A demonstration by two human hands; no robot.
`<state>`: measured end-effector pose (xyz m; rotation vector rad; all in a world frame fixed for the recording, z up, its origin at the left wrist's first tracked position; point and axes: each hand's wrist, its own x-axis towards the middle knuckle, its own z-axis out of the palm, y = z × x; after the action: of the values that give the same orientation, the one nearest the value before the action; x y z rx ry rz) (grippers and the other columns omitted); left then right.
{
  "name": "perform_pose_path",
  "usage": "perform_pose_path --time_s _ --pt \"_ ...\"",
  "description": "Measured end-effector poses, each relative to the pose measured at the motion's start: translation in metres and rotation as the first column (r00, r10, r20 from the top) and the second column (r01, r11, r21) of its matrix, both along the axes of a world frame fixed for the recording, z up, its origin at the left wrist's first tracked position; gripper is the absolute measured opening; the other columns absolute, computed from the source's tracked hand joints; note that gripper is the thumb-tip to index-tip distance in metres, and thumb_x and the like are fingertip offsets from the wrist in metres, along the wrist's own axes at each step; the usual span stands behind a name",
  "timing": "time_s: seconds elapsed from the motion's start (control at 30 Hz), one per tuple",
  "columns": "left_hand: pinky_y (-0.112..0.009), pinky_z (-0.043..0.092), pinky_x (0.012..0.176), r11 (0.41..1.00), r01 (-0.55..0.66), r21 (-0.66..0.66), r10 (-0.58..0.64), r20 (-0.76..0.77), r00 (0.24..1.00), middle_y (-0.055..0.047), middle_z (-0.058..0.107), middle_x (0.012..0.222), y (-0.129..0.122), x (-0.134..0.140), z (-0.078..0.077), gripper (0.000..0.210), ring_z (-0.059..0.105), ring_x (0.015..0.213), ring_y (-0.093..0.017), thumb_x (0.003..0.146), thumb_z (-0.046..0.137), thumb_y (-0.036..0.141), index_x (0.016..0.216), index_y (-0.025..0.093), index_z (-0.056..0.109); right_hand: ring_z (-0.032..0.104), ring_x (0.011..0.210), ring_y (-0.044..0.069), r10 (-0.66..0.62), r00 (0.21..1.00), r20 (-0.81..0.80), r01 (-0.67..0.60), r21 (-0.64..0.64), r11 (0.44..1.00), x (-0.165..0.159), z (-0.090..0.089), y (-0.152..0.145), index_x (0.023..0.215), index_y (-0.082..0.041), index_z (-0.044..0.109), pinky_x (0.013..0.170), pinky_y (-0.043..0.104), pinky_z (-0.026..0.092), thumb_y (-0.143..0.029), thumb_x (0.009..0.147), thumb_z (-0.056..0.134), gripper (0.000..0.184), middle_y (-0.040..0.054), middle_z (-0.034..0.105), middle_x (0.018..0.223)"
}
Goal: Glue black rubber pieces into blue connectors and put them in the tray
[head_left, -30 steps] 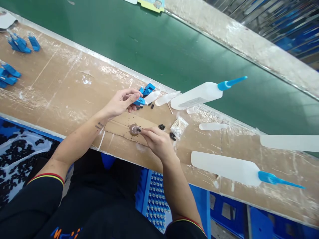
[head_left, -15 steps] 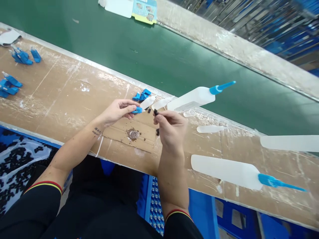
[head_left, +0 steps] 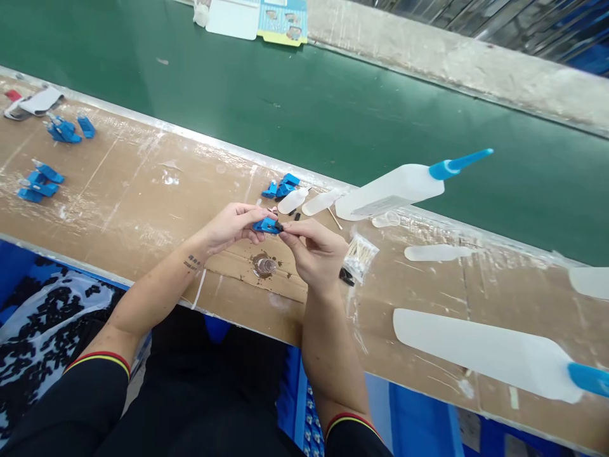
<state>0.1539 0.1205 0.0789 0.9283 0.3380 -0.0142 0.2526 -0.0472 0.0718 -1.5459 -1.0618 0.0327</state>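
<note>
Between the fingers of my left hand is a small blue plastic part, held above the bench. My right hand pinches a small black piece against the right end of that blue part; whether it sits inside cannot be made out. Below both hands, a small clear cup stands on a stained cardboard sheet. Just beyond them lie more blue parts, a small white bottle and loose black pieces. A bag of cotton swabs rests right of my right hand.
Large white bottles with blue nozzles lie at the right, one near the belt, one near the front edge. Blue parts sit in groups at the left. A green conveyor runs behind the bench. Black pieces fill a lined bin below left.
My right hand has brought the black piece leftward to the blue part, and the two now touch. The camera view has shifted, and the swab bag has come into sight.
</note>
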Motion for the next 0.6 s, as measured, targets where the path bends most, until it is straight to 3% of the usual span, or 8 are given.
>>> perform_pose_path --time_s 0.17,0.33,0.4,0.47,0.53,0.6 --pt "-0.019 0.053 0.057 0.999 -0.004 0.046 0.004 -0.004 1.0 -0.005 0.069 0.071 0.0 -0.002 0.0 0.034 0.063 0.058 -0.008 0.077 0.081 0.035 0.094 0.006 0.073 0.072 0.08 0.019 -0.027 0.932 0.36 0.056 -0.069 0.996 -0.005 0.004 0.001 0.095 -0.026 0.075 0.071 0.034 0.059 -0.014 0.09 0.068 0.015 0.0028 0.076 0.092" --pt "-0.02 0.051 0.059 0.982 -0.034 0.188 0.025 0.051 0.998 -0.003 0.067 0.069 -0.002 -0.003 0.0 0.041 0.061 0.059 -0.007 0.068 0.087 0.033 0.096 0.007 0.072 0.07 0.085 0.021 -0.004 0.86 0.51 0.087 -0.139 0.987 -0.005 0.007 0.002 0.098 -0.027 0.074 0.073 0.036 0.059 -0.013 0.091 0.067 0.018 0.0046 0.076 0.096" --pt "-0.021 0.05 0.061 0.967 -0.081 0.241 0.055 0.111 0.992 -0.003 0.067 0.071 -0.005 -0.005 0.0 0.039 0.06 0.061 -0.007 0.069 0.087 0.033 0.094 0.008 0.071 0.068 0.091 0.022 -0.014 0.892 0.452 0.067 -0.1 0.993 -0.008 0.008 0.003 0.098 -0.027 0.074 0.073 0.036 0.059 -0.012 0.088 0.069 0.019 0.0071 0.073 0.106" --pt "-0.022 0.052 0.066 0.955 -0.128 0.268 0.072 0.21 0.975 -0.006 0.07 0.079 -0.011 -0.009 0.003 0.037 0.063 0.068 -0.009 0.071 0.085 0.034 0.092 0.008 0.071 0.068 0.096 0.022 -0.016 0.963 0.27 0.028 -0.04 0.999 -0.013 0.011 0.002 0.097 -0.025 0.073 0.077 0.037 0.059 -0.011 0.085 0.072 0.019 0.0089 0.068 0.113" --pt "-0.023 0.053 0.07 0.935 -0.158 0.317 0.056 0.309 0.949 -0.01 0.072 0.088 -0.016 -0.014 0.006 0.035 0.065 0.074 -0.011 0.074 0.083 0.036 0.093 0.009 0.071 0.068 0.094 0.021 0.025 0.999 0.028 -0.026 0.025 0.999 -0.019 0.014 -0.002 0.097 -0.025 0.071 0.079 0.036 0.059 -0.011 0.083 0.074 0.02 0.008 0.067 0.108" --pt "-0.024 0.053 0.068 0.903 -0.164 0.397 0.0 0.381 0.925 -0.012 0.072 0.092 -0.02 -0.019 0.01 0.031 0.066 0.075 -0.012 0.078 0.079 0.035 0.094 0.01 0.071 0.068 0.091 0.02 0.074 0.986 -0.151 -0.062 0.081 0.995 -0.023 0.016 -0.008 0.1 -0.025 0.07 0.076 0.033 0.059 -0.01 0.079 0.077 0.027 0.0062 0.068 0.099"
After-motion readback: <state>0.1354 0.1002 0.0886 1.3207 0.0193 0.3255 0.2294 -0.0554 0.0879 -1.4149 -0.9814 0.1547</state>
